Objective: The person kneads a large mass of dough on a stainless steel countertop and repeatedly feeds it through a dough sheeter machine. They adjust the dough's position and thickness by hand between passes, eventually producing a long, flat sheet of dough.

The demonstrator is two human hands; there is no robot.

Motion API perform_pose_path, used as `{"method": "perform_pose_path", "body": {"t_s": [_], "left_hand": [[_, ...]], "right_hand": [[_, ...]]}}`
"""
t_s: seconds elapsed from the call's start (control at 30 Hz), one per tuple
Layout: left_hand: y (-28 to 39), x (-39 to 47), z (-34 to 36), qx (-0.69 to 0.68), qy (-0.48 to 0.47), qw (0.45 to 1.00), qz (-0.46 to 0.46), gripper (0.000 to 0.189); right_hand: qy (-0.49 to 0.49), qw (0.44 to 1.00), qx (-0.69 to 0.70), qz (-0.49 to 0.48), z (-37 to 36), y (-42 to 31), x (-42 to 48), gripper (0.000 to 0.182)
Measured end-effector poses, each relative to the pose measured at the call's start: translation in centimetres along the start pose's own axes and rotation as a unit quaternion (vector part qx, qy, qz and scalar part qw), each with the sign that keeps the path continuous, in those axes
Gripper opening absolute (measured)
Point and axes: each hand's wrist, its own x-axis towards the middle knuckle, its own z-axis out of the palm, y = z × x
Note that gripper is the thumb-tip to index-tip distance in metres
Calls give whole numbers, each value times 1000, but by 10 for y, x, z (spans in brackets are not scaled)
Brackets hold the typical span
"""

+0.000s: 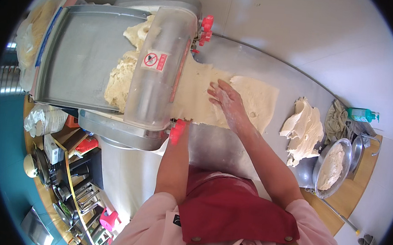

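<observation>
A wide sheet of pale dough (195, 91) comes out from under the clear roller cover (161, 68) of a metal dough sheeter and lies over the steel table. My right hand (227, 99), dusted with flour, is over the sheet, palm down and fingers apart; whether it touches the dough is unclear. Beneath it the sheet's far part is doubled in a layer (261, 93). My left forearm reaches to the sheet's near edge beside a red knob (177, 131); that hand is hidden beneath dough or machine. Rough dough (120, 83) lies on the sheeter's metal tray (81, 56).
A folded dough piece (304, 126) rests on the table's right part. Beyond it are a metal bowl (349, 167) holding dough, a crumpled cloth (335, 120) and a green pump bottle (361, 114). A wall borders the table's far side. Shelves with pans stand at lower left.
</observation>
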Motion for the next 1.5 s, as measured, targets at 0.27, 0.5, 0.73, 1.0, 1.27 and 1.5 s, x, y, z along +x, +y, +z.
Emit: {"method": "perform_pose_path", "body": {"t_s": [0.27, 0.5, 0.73, 1.0, 1.27, 1.5], "left_hand": [[1, 2, 7, -9, -5, 1000, 5, 62], [-2, 0, 10, -7, -10, 1000, 6, 62], [-8, -7, 13, -5, -20, 1000, -1, 62], [-16, -10, 15, -1, -21, 1000, -6, 62], [-11, -2, 14, 5, -17, 1000, 4, 62], [-4, 10, 20, 15, -26, 999, 16, 63]], "right_hand": [[-24, 999, -23, 0, 32, -15, 22, 71], [0, 999, -32, -22, 36, -14, 30, 69], [-13, 1000, -26, -1, 50, -16, 36, 71], [-10, 999, -7, 30, 47, -27, 39, 73], [-22, 993, -110, -30, 46, -15, 49, 69], [10, 953, -293, -73, 40, -1, 57, 61]]}}
